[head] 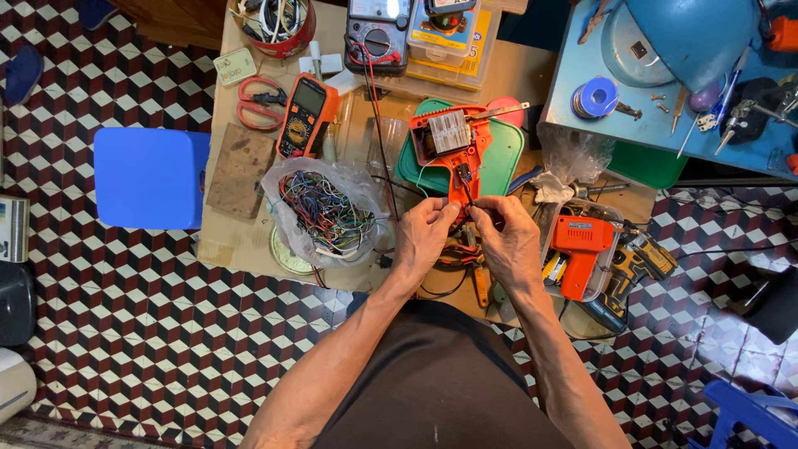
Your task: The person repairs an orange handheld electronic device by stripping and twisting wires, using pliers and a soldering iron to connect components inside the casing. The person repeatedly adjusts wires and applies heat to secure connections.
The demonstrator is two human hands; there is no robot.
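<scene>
Both hands (465, 229) pinch wires at the opened orange tool (453, 150), its handle pointing toward the person.

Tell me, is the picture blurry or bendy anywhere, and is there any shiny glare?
In the head view, the left hand and right hand look sharp, pinching thin wires at the open orange tool; light is soft and even, shadows faint; the wide lens bends the tiled floor near the edges; the clear bag of wires shows a little glare.
</scene>
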